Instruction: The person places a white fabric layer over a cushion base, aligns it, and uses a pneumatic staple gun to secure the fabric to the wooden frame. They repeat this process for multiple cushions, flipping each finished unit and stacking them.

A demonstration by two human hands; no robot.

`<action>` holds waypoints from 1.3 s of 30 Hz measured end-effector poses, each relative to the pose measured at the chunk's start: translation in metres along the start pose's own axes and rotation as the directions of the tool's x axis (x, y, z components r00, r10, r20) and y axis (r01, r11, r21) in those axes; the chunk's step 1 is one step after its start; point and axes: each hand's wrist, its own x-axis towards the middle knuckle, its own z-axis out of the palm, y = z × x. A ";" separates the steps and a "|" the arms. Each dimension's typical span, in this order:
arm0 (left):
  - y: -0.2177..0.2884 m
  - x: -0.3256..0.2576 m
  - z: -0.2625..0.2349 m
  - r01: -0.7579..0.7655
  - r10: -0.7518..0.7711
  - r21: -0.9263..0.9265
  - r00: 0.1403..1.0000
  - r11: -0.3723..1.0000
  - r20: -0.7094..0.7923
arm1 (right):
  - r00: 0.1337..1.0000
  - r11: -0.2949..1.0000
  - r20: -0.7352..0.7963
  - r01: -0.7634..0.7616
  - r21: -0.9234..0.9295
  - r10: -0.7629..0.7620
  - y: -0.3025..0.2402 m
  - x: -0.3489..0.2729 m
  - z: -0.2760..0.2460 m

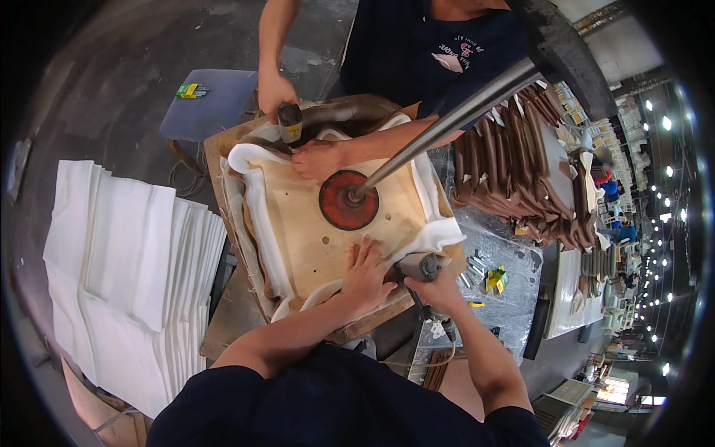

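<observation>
My left hand (365, 277) lies on a pale plywood panel (298, 223) near its front edge, fingers apart and holding nothing. In my right hand (438, 289) is a pneumatic staple gun (418, 266), at the panel's front right corner beside the folded white padding (436, 237). White padding wraps up round the panel's edges, with brown cover material (335, 112) outside it at the far side. A red round press pad (335, 212) on a slanting metal rod (454, 119) sits on the panel's middle.
Across from me a co-worker's hand (275, 95) grips another staple gun (290, 127); their other hand (320, 158) presses the far edge. White sheets (112, 261) are stacked at left, brown covers (506, 149) at right. A plastic-wrapped table (514, 253) carries staple strips (477, 264).
</observation>
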 end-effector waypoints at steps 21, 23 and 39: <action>-0.006 -0.008 -0.016 -0.010 0.007 0.054 0.998 0.999 0.068 | 0.998 0.999 0.014 -0.053 -0.006 0.053 -0.001 -0.006 0.011; -0.010 -0.010 -0.016 -0.032 0.029 0.044 0.998 0.999 0.056 | 0.999 0.995 0.013 -0.038 0.090 0.037 0.001 -0.012 0.012; -0.010 -0.019 -0.034 -0.035 0.035 0.014 0.999 0.999 -0.024 | 1.000 0.998 0.005 -0.031 0.045 0.031 -0.005 -0.020 0.027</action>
